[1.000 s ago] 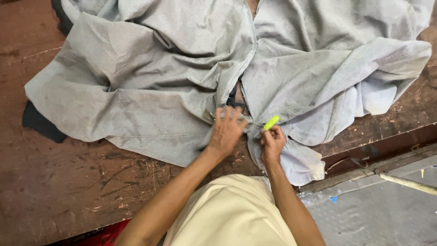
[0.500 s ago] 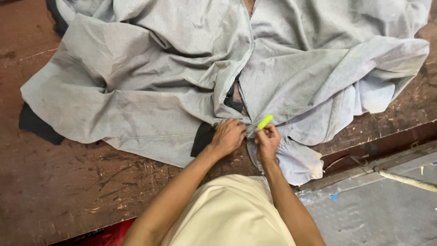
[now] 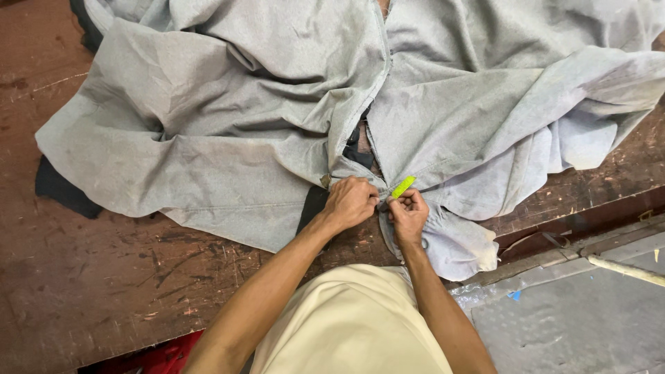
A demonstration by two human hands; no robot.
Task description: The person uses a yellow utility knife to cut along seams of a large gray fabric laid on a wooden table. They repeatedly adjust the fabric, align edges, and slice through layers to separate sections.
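**Hands close in on garment hem**

Left hand [image 3: 350, 202] now bunched on grey garment [image 3: 228, 138] edge, nearer right hand [image 3: 409, 213], which pinches a yellow-green tool [image 3: 402, 187]. Cloth gathered tighter vs. 1 s ago; garment sprawls across tabletop [image 3: 83, 291].

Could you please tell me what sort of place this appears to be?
Probably a tailoring or garment workshop: a large grey garment lies spread on a worn wooden worktable, and the right hand holds a small yellow-green tool at its seam.

Soft, even light, faint shadows, sharp focus, no glare or blur.
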